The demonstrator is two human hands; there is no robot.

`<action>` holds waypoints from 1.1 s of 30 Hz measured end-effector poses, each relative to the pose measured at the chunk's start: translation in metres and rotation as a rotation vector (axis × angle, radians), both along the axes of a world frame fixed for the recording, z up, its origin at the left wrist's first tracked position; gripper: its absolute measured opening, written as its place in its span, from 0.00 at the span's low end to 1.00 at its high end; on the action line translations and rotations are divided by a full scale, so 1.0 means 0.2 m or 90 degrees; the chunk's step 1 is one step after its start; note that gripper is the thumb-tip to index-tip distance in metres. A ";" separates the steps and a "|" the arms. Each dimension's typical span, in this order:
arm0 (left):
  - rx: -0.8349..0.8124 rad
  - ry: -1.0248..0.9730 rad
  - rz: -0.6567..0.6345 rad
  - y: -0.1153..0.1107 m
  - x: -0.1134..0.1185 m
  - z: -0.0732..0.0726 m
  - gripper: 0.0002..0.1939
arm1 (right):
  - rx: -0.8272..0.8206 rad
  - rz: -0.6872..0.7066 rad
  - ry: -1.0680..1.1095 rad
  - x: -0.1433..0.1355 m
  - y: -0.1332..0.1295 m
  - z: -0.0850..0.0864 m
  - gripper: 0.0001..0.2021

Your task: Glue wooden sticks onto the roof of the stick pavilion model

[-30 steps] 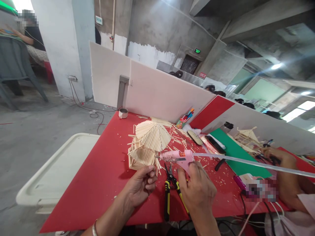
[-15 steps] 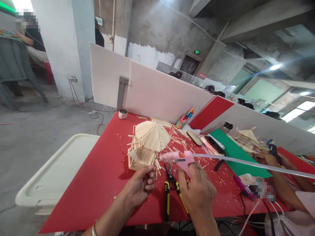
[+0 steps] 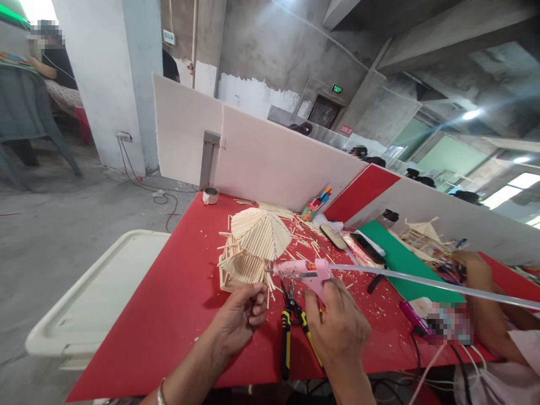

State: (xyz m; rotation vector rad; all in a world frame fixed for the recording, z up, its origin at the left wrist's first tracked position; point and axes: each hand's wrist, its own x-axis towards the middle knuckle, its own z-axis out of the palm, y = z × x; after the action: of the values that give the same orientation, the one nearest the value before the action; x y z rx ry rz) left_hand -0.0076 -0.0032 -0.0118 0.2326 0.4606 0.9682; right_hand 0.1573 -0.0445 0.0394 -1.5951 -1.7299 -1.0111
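Observation:
A small pavilion of pale wooden sticks (image 3: 260, 233) with a slanted, fanned roof stands on the red tabletop (image 3: 169, 315). My right hand (image 3: 341, 320) is wrapped round the handle of a pink glue gun (image 3: 301, 269), whose nozzle points left at the model's lower right side. A long clear glue stick (image 3: 405, 275) runs out of its back. Just below the model, my left hand (image 3: 242, 315) is pinched closed near the nozzle; what its fingertips hold is too small to name. Black and yellow pliers (image 3: 287, 332) lie open between my hands.
Loose sticks (image 3: 276, 210) and scraps lie behind the model. A metal cup (image 3: 210, 195), a pen holder (image 3: 310, 209), a phone (image 3: 367, 248) and a green board (image 3: 400, 259) are farther off. At right, another person's arm (image 3: 485, 304) reaches over the table beside another stick model.
The other person's hand at the right has moved slightly right and up. My hands, the glue gun and the model look nearly unchanged.

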 end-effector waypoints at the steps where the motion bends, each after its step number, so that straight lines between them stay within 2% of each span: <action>1: 0.001 -0.002 -0.003 0.00 0.00 0.00 0.11 | 0.001 0.000 0.001 0.00 0.00 0.00 0.08; 8: 0.003 0.007 -0.004 -0.01 0.01 0.00 0.12 | 0.008 -0.010 0.000 -0.01 0.01 -0.01 0.08; 16: -0.021 0.055 0.029 -0.02 0.01 0.03 0.12 | 0.016 0.002 -0.018 -0.01 0.00 0.00 0.08; 24: 0.010 0.098 0.058 -0.03 0.05 0.00 0.15 | -0.019 0.020 -0.041 -0.03 -0.02 0.02 0.11; 33: 0.027 0.137 0.070 -0.03 0.06 -0.01 0.20 | -0.007 0.080 -0.066 -0.03 -0.03 0.05 0.11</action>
State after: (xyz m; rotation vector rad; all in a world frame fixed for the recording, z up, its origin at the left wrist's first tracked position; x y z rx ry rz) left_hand 0.0041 -0.0094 -0.0147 0.3546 0.6561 1.0659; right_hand 0.1505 -0.0497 0.0491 -1.4438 -1.8828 -1.0409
